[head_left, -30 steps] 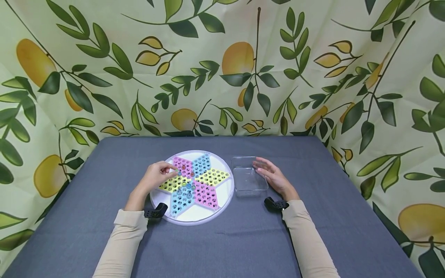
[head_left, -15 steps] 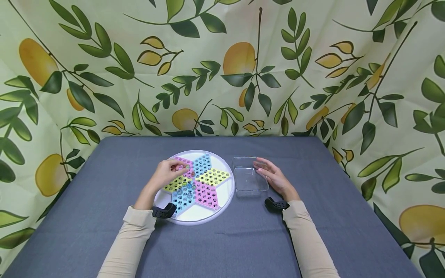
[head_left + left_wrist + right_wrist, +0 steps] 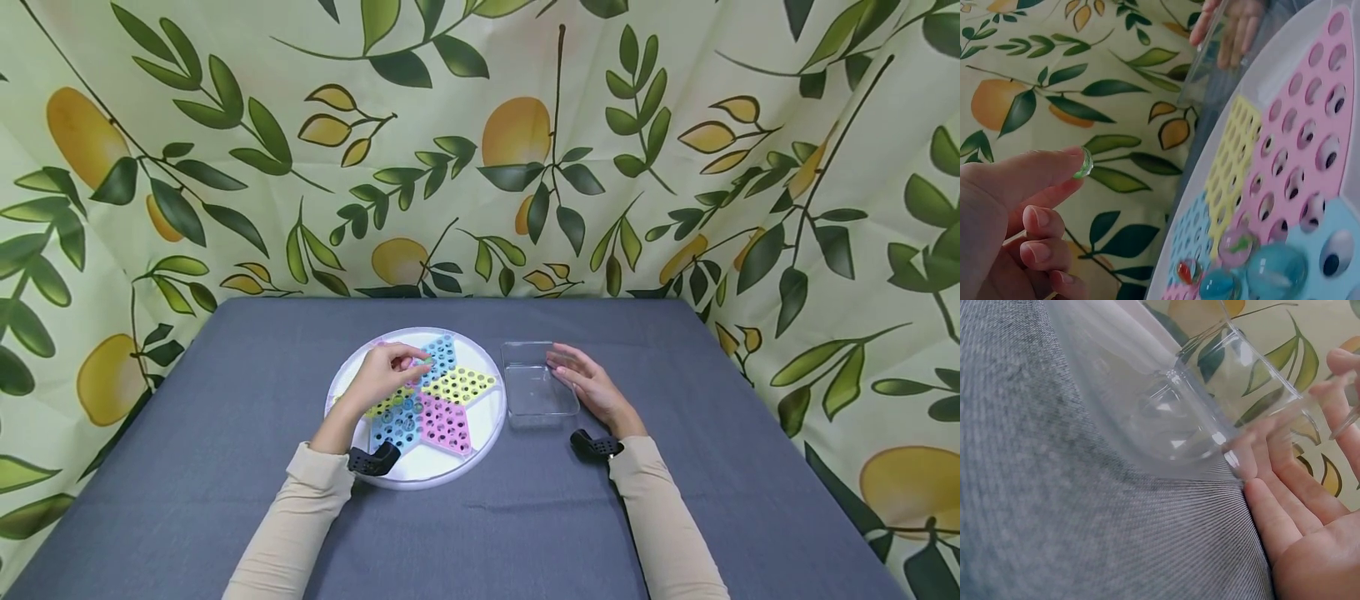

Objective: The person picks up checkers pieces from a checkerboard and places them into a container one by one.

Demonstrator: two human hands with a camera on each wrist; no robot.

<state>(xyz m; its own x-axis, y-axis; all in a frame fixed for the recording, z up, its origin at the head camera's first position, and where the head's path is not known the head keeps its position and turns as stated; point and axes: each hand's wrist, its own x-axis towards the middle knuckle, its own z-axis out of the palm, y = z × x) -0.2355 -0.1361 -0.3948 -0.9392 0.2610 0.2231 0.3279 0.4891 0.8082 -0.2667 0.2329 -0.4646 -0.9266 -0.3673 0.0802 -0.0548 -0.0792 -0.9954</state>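
My left hand (image 3: 384,373) pinches a clear marble with green in it (image 3: 1087,164) between thumb and forefinger, and its other fingers are curled. It hovers over the upper part of the round white Chinese checkers board (image 3: 489,425), apart from the holes. The board bears a star of pink, blue and yellow sections. Several marbles sit in it, among them a large blue marble (image 3: 1275,270) and a red one (image 3: 1187,270). My right hand (image 3: 592,385) rests its extended fingers against the right side of a clear rectangular container (image 3: 542,413), in which no marbles show.
A grey-blue cloth (image 3: 480,542) covers the table. Close to the board's right edge stands the container. Behind and beside the table hangs a curtain (image 3: 450,200) printed with leaves and fruit. Each wrist wears a black camera band.
My left hand has moved right across the board with the marble, from the left side toward the upper blue section. The right hand stays at the container.
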